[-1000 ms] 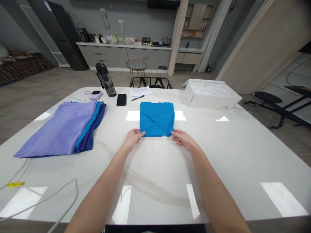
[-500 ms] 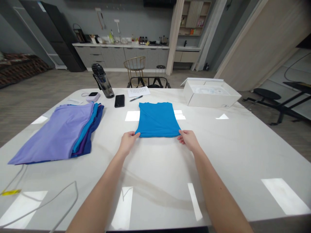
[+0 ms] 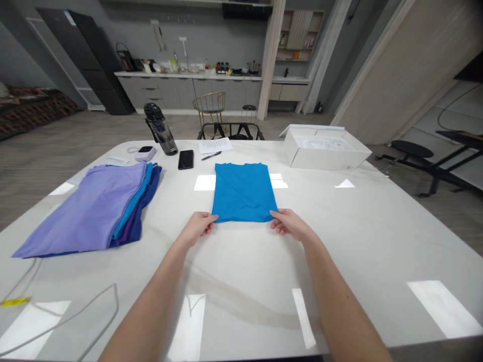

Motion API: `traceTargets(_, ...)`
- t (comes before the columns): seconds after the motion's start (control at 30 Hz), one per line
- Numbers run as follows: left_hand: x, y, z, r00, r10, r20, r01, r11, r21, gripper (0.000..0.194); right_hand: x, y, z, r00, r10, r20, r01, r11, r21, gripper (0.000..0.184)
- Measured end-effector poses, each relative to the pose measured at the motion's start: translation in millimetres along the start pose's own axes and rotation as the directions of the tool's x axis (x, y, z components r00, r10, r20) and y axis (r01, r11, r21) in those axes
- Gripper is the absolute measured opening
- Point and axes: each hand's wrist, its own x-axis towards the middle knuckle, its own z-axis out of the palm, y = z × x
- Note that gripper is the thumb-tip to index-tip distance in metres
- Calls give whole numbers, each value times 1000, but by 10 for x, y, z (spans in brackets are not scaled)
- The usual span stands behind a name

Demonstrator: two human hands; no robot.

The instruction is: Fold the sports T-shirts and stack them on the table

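Grey kitchen cabinets (image 3: 188,92) behind, wood-look floor (image 3: 56,161)

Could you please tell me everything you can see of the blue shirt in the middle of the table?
The blue shirt is a bright blue, soft-looking fabric, folded into a flat, roughly rectangular shape with faint creases. It lies flat on the white table, with what looks like a neckline at its far edge; no sleeves show. The left hand touches its near left corner, and the right hand touches its near right corner.
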Motion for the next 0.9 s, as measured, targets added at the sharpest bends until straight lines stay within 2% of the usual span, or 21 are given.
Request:
traceTargets(0.07,-39,5,-93,995,-38,88,30,996,89,41,-52,2,-55,999,35,27,-32,996,-89,35)
traceTargets(0.13,-103,10,-189,970,-91,225,47,979,196,42,-129,0,-105,993,82,83,-62,974,-219,44)
traceTargets(0.23,-210,17,-310,879,-186,439,43,948,316,46,-254,-3,-168,960,174,220,-77,918,-389,54)
traceTargets(0.3,-251,25,-357,833,-228,504,45,936,349,50,-310,-5,-205,929,225,293,-73,889,-452,58)
traceTargets(0.33,-256,29,-364,835,-221,503,41,938,345,52,-323,-5,-220,922,230,312,-64,884,-464,60)
traceTargets(0.4,-236,35,-340,892,-155,424,26,955,296,54,-314,-2,-231,939,181,293,-36,897,-440,60)
traceTargets(0.47,-192,33,-275,952,-80,295,12,974,225,54,-266,3,-213,975,83,206,2,925,-381,56)
traceTargets(0.5,-169,28,-239,967,-62,246,12,979,201,53,-235,6,-196,988,33,149,23,932,-361,52)
traceTargets(0.57,-138,13,-189,971,-68,228,21,979,205,51,-178,10,-162,998,-43,45,57,929,-365,46)
traceTargets(0.63,-136,-4,-191,956,-94,277,20,966,260,48,-149,12,-150,997,-77,-4,69,911,-407,42)
traceTargets(0.8,-174,-47,-335,916,-152,371,4,929,371,44,-160,50,-238,999,-45,5,41,862,-506,51)
traceTargets(0.87,-132,-66,-349,945,-87,314,-33,933,360,46,-119,81,-264,994,-101,-51,59,852,-520,48)
traceTargets(0.9,-84,-72,-336,974,-22,227,-64,930,362,46,-76,91,-268,981,-159,-113,76,844,-532,45)
